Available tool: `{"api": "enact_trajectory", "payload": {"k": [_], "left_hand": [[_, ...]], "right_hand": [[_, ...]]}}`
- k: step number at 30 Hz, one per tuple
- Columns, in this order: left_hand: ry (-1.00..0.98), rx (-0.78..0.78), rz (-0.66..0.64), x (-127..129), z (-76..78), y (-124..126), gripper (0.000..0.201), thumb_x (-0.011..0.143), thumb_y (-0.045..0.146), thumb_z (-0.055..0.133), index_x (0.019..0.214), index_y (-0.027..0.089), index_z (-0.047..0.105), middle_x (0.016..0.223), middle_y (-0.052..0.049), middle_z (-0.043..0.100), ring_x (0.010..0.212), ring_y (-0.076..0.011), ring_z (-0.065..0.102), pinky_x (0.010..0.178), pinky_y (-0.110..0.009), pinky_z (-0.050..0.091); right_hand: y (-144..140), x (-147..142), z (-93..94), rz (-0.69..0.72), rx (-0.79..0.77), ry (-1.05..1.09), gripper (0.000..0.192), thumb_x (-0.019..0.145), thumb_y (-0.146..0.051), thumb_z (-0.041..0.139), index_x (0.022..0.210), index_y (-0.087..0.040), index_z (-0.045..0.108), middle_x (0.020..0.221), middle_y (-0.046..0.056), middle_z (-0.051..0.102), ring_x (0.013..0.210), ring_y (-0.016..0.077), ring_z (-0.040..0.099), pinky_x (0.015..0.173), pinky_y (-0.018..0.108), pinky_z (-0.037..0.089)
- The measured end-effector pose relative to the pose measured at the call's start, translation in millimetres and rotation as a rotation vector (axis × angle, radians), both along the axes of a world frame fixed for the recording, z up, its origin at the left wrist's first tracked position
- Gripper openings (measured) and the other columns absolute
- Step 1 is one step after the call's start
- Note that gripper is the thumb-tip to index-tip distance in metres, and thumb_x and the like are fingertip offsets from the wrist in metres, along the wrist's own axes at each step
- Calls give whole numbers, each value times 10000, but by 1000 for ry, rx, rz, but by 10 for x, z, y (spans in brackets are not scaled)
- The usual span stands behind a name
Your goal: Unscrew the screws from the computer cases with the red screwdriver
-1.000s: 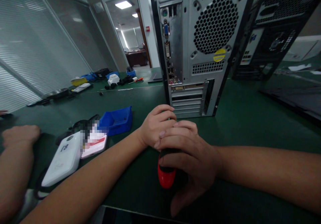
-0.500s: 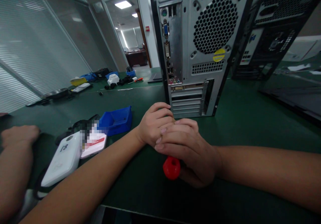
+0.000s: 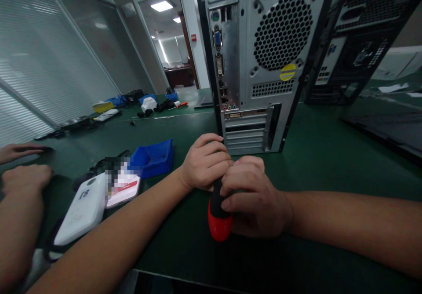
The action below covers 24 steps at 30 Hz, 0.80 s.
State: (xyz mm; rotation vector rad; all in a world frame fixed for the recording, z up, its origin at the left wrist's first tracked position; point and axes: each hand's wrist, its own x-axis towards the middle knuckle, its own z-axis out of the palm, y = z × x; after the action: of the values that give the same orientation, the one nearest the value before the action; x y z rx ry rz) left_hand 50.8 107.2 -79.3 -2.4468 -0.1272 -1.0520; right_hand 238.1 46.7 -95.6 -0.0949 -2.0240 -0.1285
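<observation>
A screwdriver with a black and red handle points away from me toward the lower back of a computer case. Round the handle, the fingers of my right hand are closed. My left hand is curled over the screwdriver's front part, close to the expansion slot covers. The shaft and tip are hidden behind my fingers. Left of my hands lies a blue plastic bin.
A white device and a badge card lie left of my forearm. Another person's hands rest at the far left. A second computer case and a dark flat panel are at right. Tools and cables lie farther back.
My right-hand fingers have shifted around the handle, and more of its black and red surface shows, its end lower and leftward. Another person's hand with a dark object has entered at left.
</observation>
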Motion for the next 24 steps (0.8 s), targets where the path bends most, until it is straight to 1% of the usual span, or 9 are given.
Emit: {"api": "enact_trajectory", "payload": {"k": [4,6,8,11,14,16,18,22,24], "left_hand": [[-2,-43,-19,-18,-10,24,304,1012,340,377,928,162,609,836,-18,735,850,-157,649,1006,-415,478],[-5,-54,-16,-26,-10,35,356,1022,379,348,953,161,621,841,-25,739,856,-160,657,1002,-413,475],[-10,-60,-15,-30,-3,44,382,1028,398,330,969,164,626,848,-21,745,859,-158,660,1006,-409,470],[-15,-55,-11,-27,10,52,362,1033,375,330,978,173,625,864,-3,752,855,-147,658,1013,-392,465],[-16,-40,4,-19,8,56,273,1029,297,380,955,186,618,870,21,756,855,-126,656,1026,-365,460],[-16,-36,16,-11,-4,56,194,1010,241,442,931,190,611,862,36,752,858,-117,655,1037,-355,458],[5,-28,24,-2,-18,51,163,994,229,465,922,187,605,857,33,746,863,-122,653,1041,-362,462],[80,5,17,11,-16,29,268,1003,287,372,964,166,608,865,-9,737,877,-149,651,1026,-390,485],[83,20,14,13,-1,18,299,1001,315,360,954,157,610,868,-26,735,879,-161,654,1013,-407,497]], "right_hand": [[-20,-1,34,11,-13,-22,182,1040,-318,431,1139,-199,528,1116,39,656,1074,157,611,961,397,390],[-29,6,50,7,-19,-26,214,1056,-305,394,1169,-185,530,1161,50,669,1120,160,623,965,399,396],[-39,13,58,-4,-18,-36,230,1057,-293,399,1210,-181,529,1193,53,683,1161,162,627,975,401,401],[-47,11,63,-11,-7,-49,254,1040,-256,443,1270,-184,526,1250,49,684,1231,157,602,999,397,401],[-41,-5,66,-12,17,-60,283,1034,-220,448,1305,-180,517,1294,42,677,1249,151,579,997,390,402],[-36,-16,61,-8,30,-74,287,1036,-230,441,1308,-175,516,1252,30,694,1200,149,588,977,390,394],[-33,-19,44,-3,29,-92,282,1026,-267,465,1282,-171,535,1141,20,713,1111,151,600,938,388,382],[-25,-8,-6,-22,28,-103,208,933,-306,653,1121,-227,609,973,-3,664,990,151,580,865,363,343],[-15,-2,-26,-35,25,-81,204,896,-330,714,1034,-237,595,936,-10,632,952,152,564,860,366,336]]}}
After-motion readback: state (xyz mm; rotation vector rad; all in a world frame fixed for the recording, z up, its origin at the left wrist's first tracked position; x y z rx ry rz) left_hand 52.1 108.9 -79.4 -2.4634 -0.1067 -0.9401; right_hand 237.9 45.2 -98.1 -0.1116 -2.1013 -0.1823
